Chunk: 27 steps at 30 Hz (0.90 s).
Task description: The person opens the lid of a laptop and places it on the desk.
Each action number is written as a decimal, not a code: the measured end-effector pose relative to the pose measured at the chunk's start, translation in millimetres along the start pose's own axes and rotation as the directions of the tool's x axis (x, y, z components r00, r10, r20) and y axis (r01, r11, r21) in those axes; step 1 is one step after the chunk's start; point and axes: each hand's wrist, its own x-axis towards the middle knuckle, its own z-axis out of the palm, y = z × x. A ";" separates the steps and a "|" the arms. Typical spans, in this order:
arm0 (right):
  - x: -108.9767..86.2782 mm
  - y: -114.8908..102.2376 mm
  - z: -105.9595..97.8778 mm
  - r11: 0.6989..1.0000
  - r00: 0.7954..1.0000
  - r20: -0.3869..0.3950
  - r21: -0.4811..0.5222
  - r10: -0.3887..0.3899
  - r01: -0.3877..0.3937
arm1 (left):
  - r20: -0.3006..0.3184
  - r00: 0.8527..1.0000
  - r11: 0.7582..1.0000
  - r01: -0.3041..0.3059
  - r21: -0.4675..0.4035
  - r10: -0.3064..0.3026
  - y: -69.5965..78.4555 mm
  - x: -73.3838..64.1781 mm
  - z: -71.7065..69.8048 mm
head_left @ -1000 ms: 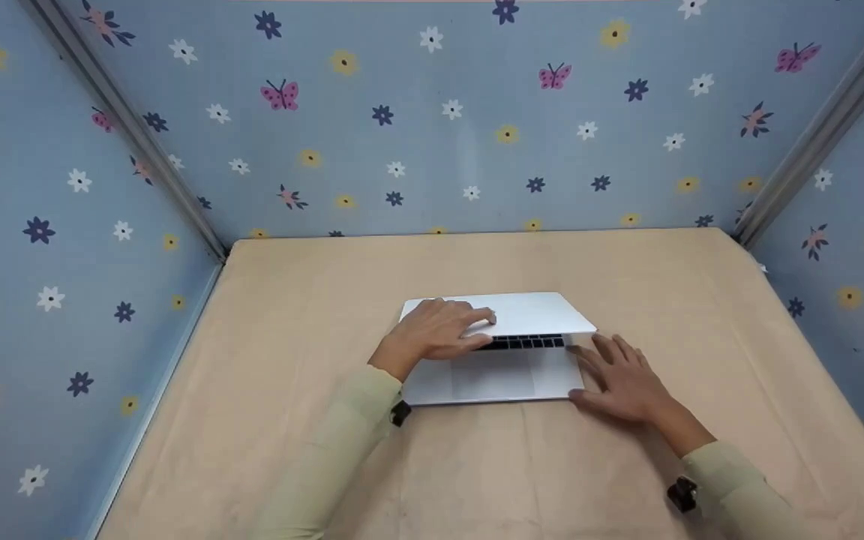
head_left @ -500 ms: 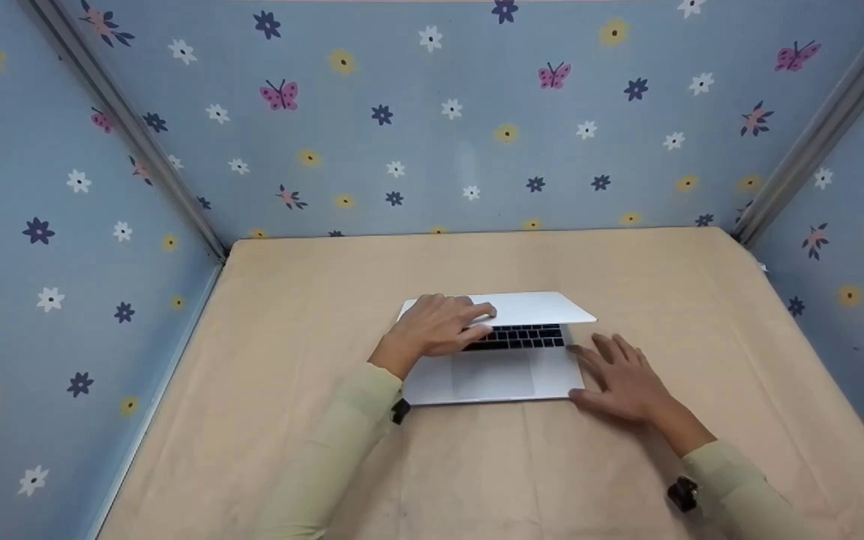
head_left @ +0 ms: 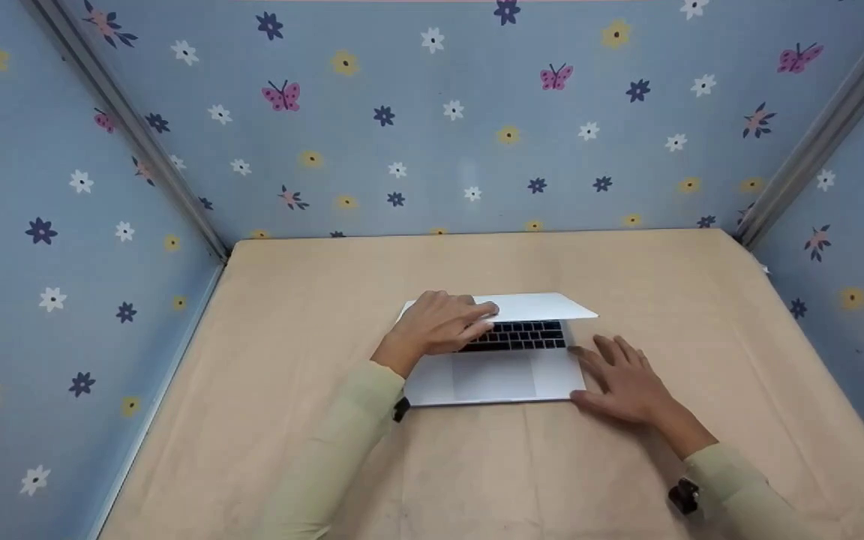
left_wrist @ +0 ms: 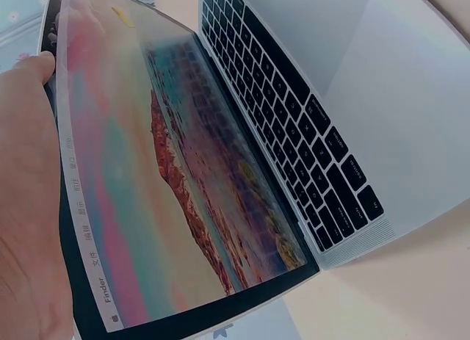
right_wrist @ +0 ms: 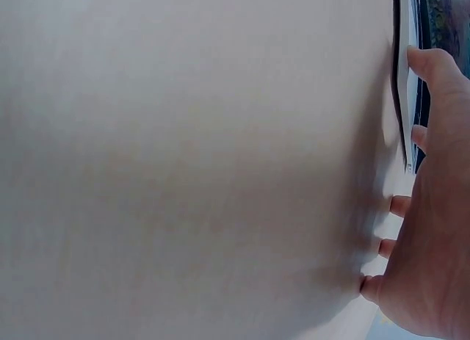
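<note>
A silver laptop point(head_left: 493, 377) lies on the table with its lid point(head_left: 533, 306) partly raised over the black keyboard point(head_left: 526, 336). My left hand point(head_left: 433, 324) pinches the lid near its left end, fingers over the outer face and thumb at the underside edge. Seen from the left wrist, the lit screen point(left_wrist: 132, 178) shows a colourful landscape, and the thumb rests by its bezel. My right hand point(head_left: 623, 381) is spread beside the base's right side, its thumb and index finger touching the laptop edge. In the right wrist view its other fingertips point(right_wrist: 400, 205) rest on the table.
A beige cloth point(head_left: 312, 300) covers the table. Blue flowered panels point(head_left: 469, 112) stand at the back and both sides, joined by grey metal posts point(head_left: 139, 142). Black devices point(head_left: 683, 495) sit at both wrists.
The laptop lid's front edge has risen and tilted back with my left hand, uncovering more rows of keys. My right hand has stayed in place.
</note>
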 end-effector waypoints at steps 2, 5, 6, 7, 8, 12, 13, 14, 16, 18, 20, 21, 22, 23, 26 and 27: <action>-0.4 0.0 -0.7 1.000 1.000 -0.001 0.005 -0.001 0.001 | -0.009 1.000 1.000 -0.001 0.002 0.001 -0.4 0.9 -0.4; -0.4 -0.1 -0.6 1.000 1.000 0.001 -0.004 -0.001 0.001 | -0.013 1.000 1.000 0.000 0.004 0.000 -0.7 1.9 -1.0; -0.4 -0.1 -0.5 1.000 1.000 0.001 -0.005 0.000 0.000 | -0.014 1.000 1.000 0.001 0.005 -0.001 -0.7 2.2 -1.1; -0.3 -0.1 -0.3 1.000 1.000 0.002 -0.006 0.002 -0.002 | -0.012 1.000 1.000 0.001 0.008 -0.001 -0.8 2.5 -1.4; -0.2 -0.2 -0.1 1.000 1.000 0.003 -0.007 0.003 -0.003 | -0.011 1.000 1.000 0.002 0.009 -0.002 -0.9 2.7 -1.6; 0.3 -0.3 0.3 1.000 1.000 0.008 -0.009 0.008 -0.008 | -0.005 1.000 1.000 0.005 0.019 -0.005 -1.6 4.0 -3.3; 0.3 -0.4 0.4 1.000 1.000 0.010 -0.010 0.009 -0.009 | -0.004 1.000 1.000 0.006 0.021 -0.006 -1.9 4.4 -3.6; 0.3 -0.5 0.4 1.000 1.000 0.011 -0.011 0.010 -0.010 | -0.002 1.000 1.000 0.007 0.023 -0.007 -2.1 4.7 -4.0; 0.3 -0.5 0.3 1.000 1.000 0.012 -0.013 0.010 -0.010 | 0.000 1.000 1.000 0.009 0.029 -0.009 -2.6 5.4 -4.7; 0.4 -0.5 0.3 1.000 1.000 0.012 -0.015 0.009 -0.009 | 0.004 1.000 0.999 0.017 0.031 -0.017 -3.2 6.1 -5.5; 0.5 -0.3 0.4 1.000 1.000 0.011 -0.017 0.009 -0.009 | 0.009 1.000 0.999 0.027 0.030 -0.027 -3.5 6.6 -6.6; 0.6 -0.1 0.6 1.000 1.000 0.010 -0.018 0.009 -0.008 | 0.011 0.999 0.999 0.032 0.031 -0.032 -3.7 6.9 -7.1; 0.6 0.1 0.7 1.000 1.000 0.009 -0.018 0.008 -0.008 | 0.014 0.999 0.999 0.037 0.030 -0.037 -3.8 7.4 -7.6; 0.6 0.3 0.8 1.000 1.000 0.008 -0.020 0.007 -0.007 | 0.016 0.999 0.999 0.040 0.031 -0.041 -4.0 7.8 -8.1; 0.4 0.9 0.9 1.000 1.000 0.005 -0.019 0.002 -0.002 | 0.021 0.999 0.999 0.043 0.033 -0.043 -4.7 8.6 -9.3; 0.4 1.2 1.0 1.000 1.000 0.004 -0.018 -0.001 0.001 | 0.022 0.999 0.999 0.042 0.032 -0.043 -5.0 8.9 -9.7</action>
